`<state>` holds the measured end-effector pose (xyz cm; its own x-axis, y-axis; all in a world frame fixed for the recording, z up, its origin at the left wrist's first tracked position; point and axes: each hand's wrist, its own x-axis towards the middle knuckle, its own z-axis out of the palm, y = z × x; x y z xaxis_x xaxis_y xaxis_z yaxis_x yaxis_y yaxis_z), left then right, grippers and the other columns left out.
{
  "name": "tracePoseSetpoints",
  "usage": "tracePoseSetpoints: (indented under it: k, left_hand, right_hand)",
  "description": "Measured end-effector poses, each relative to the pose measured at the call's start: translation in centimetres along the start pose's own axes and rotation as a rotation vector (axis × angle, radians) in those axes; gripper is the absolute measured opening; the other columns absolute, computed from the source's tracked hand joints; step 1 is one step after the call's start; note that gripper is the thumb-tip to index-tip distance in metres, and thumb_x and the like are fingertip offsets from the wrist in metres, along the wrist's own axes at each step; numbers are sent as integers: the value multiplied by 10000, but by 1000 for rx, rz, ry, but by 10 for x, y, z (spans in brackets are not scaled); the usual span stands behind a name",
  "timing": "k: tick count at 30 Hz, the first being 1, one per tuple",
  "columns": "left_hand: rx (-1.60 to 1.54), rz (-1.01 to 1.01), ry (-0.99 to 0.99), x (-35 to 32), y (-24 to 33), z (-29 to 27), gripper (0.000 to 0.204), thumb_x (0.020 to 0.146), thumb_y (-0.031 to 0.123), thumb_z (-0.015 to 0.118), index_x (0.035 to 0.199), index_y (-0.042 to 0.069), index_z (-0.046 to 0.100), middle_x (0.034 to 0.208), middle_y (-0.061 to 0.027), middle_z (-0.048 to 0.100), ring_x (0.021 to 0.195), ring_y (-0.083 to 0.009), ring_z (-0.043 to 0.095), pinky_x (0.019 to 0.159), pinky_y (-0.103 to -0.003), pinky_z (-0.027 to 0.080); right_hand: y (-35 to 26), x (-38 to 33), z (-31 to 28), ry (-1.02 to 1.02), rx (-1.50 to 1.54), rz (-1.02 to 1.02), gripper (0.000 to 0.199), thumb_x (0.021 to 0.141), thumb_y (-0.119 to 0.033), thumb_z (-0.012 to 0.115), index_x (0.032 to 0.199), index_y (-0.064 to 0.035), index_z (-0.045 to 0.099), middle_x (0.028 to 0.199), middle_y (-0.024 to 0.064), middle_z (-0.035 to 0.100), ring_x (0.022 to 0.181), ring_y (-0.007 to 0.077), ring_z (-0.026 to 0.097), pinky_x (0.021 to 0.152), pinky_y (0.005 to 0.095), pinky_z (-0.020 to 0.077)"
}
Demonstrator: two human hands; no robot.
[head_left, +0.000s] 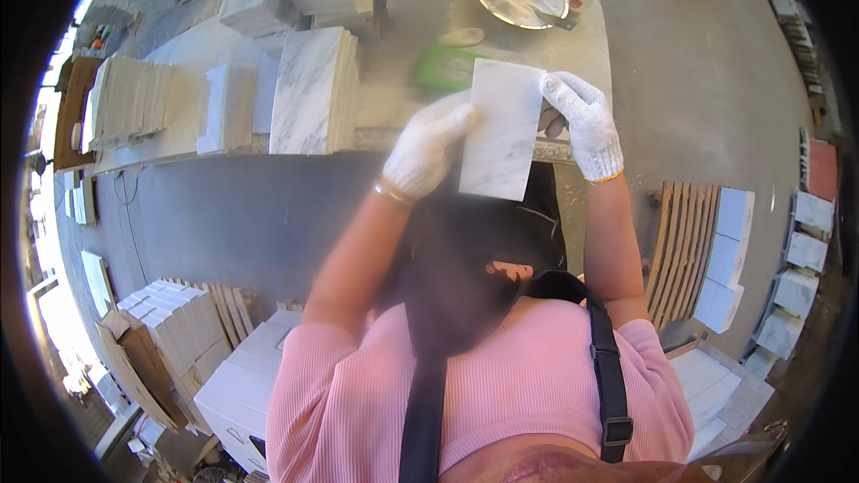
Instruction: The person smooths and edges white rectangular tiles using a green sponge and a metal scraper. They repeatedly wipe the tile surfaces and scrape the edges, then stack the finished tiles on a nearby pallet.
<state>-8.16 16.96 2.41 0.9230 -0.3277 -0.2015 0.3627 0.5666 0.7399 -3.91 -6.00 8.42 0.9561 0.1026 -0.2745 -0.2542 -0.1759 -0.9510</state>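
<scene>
A rectangular white marble tile (503, 130) with faint grey veining is held up in front of me, over the near edge of the worktable (385, 109). My left hand (428, 145), in a white knit glove, grips its left edge. The gloved right hand (583, 122) pinches the upper right corner between thumb and fingers. Behind the tile, a blurred green object (440, 68) lies on the table with a pale oval piece (461, 37) beside it. Farther back stands a round basin (483, 5) holding white material, with a flat tool (557, 21) at its rim.
Stacked marble tiles (309, 94) stand on the table left of my hands, with more stacks (134, 98) farther left. A wooden pallet (682, 250) with white boxes (727, 255) lies right. White cartons (246, 385) sit behind me on the left.
</scene>
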Motion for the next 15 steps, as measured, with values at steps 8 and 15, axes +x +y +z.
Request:
tracePoseSetpoints:
  k: [8,15]
  left_hand:
    - [39,-42,-28,-5,-6,6,533,1046,271,644,1460,-53,562,1409,-104,642,1281,-189,575,1127,-357,417]
    - [48,-60,-62,-4,-10,5,544,1037,268,655,1467,-50,555,1416,-101,632,1287,-192,572,1129,-358,418]
  right_hand:
    - [17,-26,-12,-36,218,48,398,1075,-342,607,1231,6,721,1071,39,735,958,91,643,858,262,510]
    - [10,-47,2,-73,141,58,337,1024,-210,667,1273,15,697,1095,41,736,982,117,651,923,279,508]
